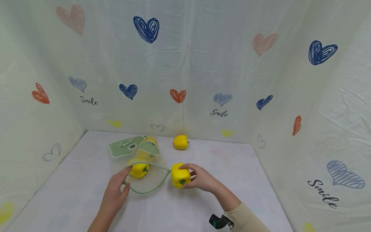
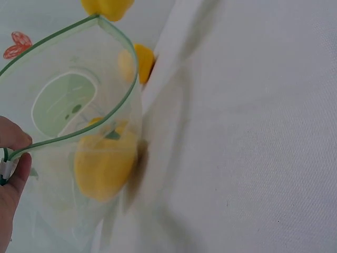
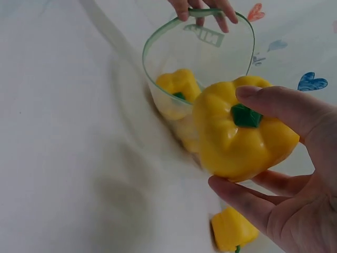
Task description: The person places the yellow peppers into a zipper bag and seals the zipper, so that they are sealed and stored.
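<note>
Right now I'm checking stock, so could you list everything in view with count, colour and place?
Held pepper: one, yellow with green stem, in the right hand by the bag's mouth
Bagged peppers: at least two, yellow, inside the bag; exact count unclear
Back pepper: one, yellow, far table edge
Bag: one, translucent with green rim, table's left
Table: one, whitish, below everything
Sheet: whitish, with coloured hearts and "Smile" prints, around the table
Device: one, black, by the right cuff
Sleeve: one, beige, right arm
Left hand: one, holding the bag's rim
Right hand: one, gripping a pepper
</note>
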The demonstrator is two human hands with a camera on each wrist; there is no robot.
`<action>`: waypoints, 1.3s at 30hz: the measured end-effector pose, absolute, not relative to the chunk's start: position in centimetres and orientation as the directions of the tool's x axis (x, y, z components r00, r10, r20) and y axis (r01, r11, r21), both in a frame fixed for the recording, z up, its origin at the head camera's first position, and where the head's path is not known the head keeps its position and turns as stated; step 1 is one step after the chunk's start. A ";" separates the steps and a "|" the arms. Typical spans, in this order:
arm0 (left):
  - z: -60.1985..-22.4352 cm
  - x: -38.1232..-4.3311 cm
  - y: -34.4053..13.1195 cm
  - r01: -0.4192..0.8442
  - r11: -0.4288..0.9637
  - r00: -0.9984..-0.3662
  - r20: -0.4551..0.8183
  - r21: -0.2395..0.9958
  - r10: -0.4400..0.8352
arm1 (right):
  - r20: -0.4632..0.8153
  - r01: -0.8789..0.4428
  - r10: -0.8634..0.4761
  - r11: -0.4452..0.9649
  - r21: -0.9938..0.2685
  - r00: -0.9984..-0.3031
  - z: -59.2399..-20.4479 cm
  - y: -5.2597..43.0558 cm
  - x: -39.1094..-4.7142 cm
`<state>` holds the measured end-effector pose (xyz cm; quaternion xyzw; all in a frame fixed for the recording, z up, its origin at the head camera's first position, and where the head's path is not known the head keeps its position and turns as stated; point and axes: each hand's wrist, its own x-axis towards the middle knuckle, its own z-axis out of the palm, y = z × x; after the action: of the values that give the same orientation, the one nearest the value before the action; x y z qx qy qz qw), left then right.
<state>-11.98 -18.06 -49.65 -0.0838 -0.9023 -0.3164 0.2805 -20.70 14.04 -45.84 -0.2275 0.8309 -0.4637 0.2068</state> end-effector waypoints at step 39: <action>-49.2 -11.6 -18.6 0.415 0.832 -0.763 0.639 0.368 0.098 | -0.077 -0.194 -0.772 0.253 -0.948 -0.631 -46.3 5.5 -18.3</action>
<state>-11.65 -18.61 -49.17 -0.1417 -0.9042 -0.2525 0.3140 -18.33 5.54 -46.27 -0.3259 0.7404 -0.5171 0.2796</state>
